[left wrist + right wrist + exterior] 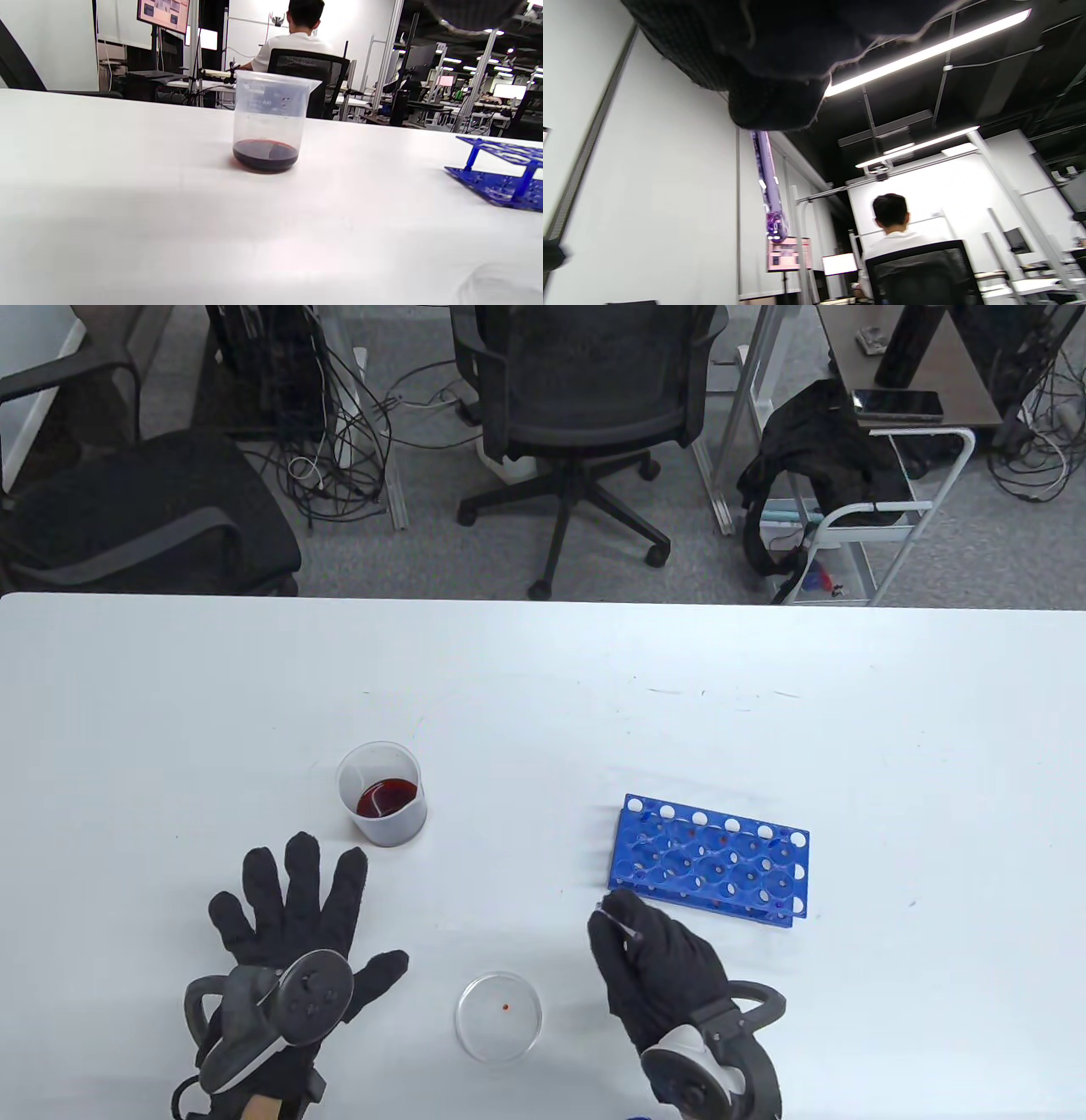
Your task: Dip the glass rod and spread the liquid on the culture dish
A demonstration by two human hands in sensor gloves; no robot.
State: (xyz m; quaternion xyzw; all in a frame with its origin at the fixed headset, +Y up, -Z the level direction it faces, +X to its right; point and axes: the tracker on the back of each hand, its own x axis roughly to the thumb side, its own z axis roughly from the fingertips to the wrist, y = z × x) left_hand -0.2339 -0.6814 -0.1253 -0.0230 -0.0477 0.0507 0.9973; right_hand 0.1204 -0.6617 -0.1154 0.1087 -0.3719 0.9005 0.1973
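Note:
A clear beaker (pixel 381 805) with dark red liquid stands left of centre; it also shows in the left wrist view (pixel 268 123). A clear culture dish (pixel 498 1016) with a small red drop lies near the front edge. My right hand (pixel 649 963) holds a thin glass rod (pixel 618 922) between the fingers, just in front of the blue rack (pixel 711 861) and right of the dish. In the right wrist view the rod (pixel 770 186) sticks out past the gloved fingers (pixel 768 97), tip reddish. My left hand (pixel 288 920) rests flat on the table, fingers spread, in front of the beaker.
The blue test-tube rack also shows at the right edge of the left wrist view (pixel 505 178). The white table (pixel 543 687) has faint red marks at the back right. Office chairs and a cart stand beyond the far edge.

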